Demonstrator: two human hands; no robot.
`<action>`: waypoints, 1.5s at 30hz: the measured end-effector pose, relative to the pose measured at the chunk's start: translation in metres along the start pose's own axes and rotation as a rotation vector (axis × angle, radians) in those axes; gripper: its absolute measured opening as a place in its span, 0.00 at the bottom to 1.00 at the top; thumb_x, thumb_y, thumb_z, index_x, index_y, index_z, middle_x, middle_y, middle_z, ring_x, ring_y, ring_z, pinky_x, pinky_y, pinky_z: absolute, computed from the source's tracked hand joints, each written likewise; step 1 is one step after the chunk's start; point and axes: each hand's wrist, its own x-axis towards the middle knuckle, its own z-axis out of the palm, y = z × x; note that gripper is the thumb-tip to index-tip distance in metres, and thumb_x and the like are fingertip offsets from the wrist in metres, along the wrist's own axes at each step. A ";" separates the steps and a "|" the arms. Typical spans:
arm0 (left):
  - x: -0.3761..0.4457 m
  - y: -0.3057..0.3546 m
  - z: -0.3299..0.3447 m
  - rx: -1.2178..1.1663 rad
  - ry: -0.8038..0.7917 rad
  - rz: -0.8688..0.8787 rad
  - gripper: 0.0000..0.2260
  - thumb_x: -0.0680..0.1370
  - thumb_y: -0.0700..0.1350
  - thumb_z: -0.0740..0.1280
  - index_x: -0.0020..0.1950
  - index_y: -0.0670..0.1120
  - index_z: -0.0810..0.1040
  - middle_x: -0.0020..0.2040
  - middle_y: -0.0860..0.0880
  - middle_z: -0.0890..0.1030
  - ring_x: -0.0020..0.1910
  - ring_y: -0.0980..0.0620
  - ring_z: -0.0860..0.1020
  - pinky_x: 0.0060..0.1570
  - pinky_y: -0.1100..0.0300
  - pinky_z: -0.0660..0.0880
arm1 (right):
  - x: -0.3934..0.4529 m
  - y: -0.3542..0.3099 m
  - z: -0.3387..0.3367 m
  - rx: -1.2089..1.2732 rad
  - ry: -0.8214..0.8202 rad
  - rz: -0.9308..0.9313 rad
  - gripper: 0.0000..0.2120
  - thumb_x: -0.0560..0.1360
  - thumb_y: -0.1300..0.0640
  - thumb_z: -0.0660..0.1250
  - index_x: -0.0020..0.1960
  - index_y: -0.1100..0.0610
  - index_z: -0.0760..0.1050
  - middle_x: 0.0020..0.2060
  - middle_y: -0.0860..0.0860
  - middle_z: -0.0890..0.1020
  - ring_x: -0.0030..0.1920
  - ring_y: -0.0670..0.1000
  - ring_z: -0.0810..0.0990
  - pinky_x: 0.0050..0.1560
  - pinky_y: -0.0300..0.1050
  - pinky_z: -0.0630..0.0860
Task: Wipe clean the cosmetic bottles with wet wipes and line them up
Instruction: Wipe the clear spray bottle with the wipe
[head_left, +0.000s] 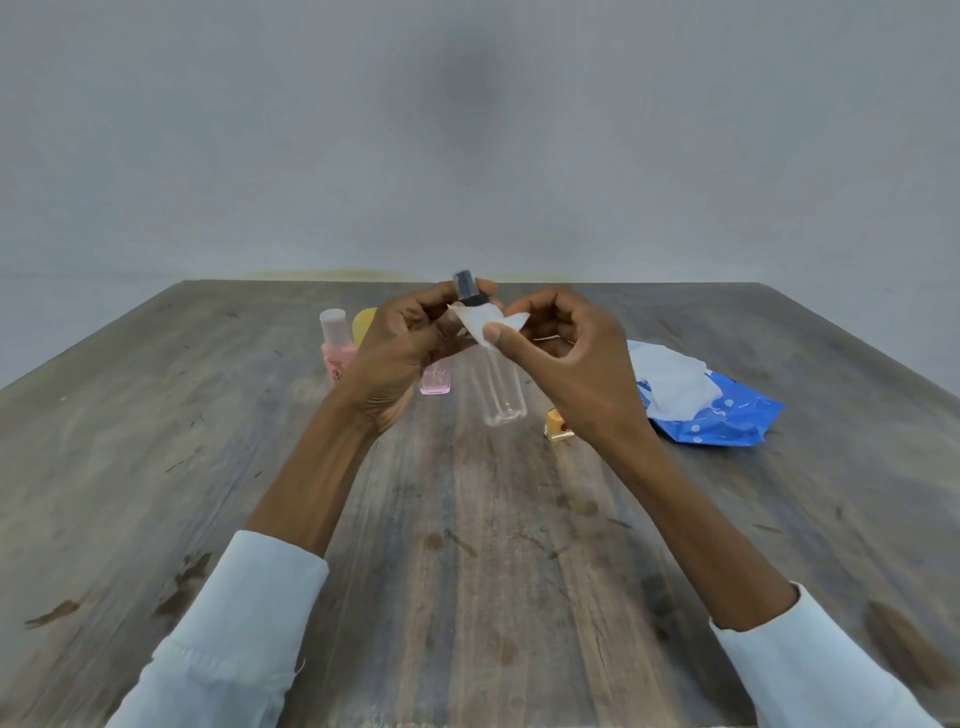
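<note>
A clear bottle (501, 387) with a dark cap (467, 287) is held up above the middle of the wooden table (467, 545), tilted so the cap points away and slightly left while its base hangs toward the person. A white wet wipe (485, 322) is wrapped against its neck, just below the cap. The left hand (400, 348) has its fingers curled round the upper part of the bottle, gripping it near the cap. The right hand (563, 353) pinches the wipe between thumb and curled fingers, pressed onto the bottle's shoulder.

Behind the left hand stand 2 bottles close together: a pink bottle (335, 343) with a pale cap and a yellow one (363, 322), mostly hidden. A small pink bottle (435, 379) sits just below the left hand's fingers; whether it stands or lies flat is hard to judge. A little amber bottle (557, 425) with a gold base lies on the table under the right wrist. To the right lies a blue pack of wipes (727, 421) with a white sheet (670, 382) pulled out on top. Pale sleeves (234, 623) cover both forearms.
</note>
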 end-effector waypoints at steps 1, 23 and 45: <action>0.000 0.000 -0.001 -0.007 -0.007 0.008 0.13 0.82 0.41 0.66 0.67 0.42 0.81 0.57 0.49 0.88 0.60 0.50 0.85 0.61 0.58 0.80 | 0.001 0.000 0.000 0.021 -0.015 0.024 0.12 0.75 0.50 0.79 0.54 0.53 0.82 0.46 0.47 0.87 0.47 0.46 0.87 0.49 0.43 0.86; -0.001 0.010 -0.001 -0.523 -0.071 -0.019 0.20 0.72 0.50 0.82 0.62 0.47 0.88 0.61 0.48 0.86 0.66 0.52 0.82 0.67 0.55 0.78 | 0.000 0.001 -0.010 1.198 -0.521 0.715 0.14 0.77 0.60 0.71 0.61 0.62 0.82 0.61 0.59 0.84 0.62 0.57 0.83 0.76 0.55 0.71; 0.000 0.017 -0.015 -0.084 0.175 0.070 0.12 0.84 0.41 0.68 0.67 0.40 0.80 0.57 0.48 0.87 0.63 0.49 0.83 0.71 0.48 0.78 | 0.012 0.009 -0.019 1.028 -0.280 0.700 0.12 0.80 0.61 0.67 0.62 0.65 0.74 0.48 0.57 0.80 0.43 0.52 0.84 0.45 0.44 0.85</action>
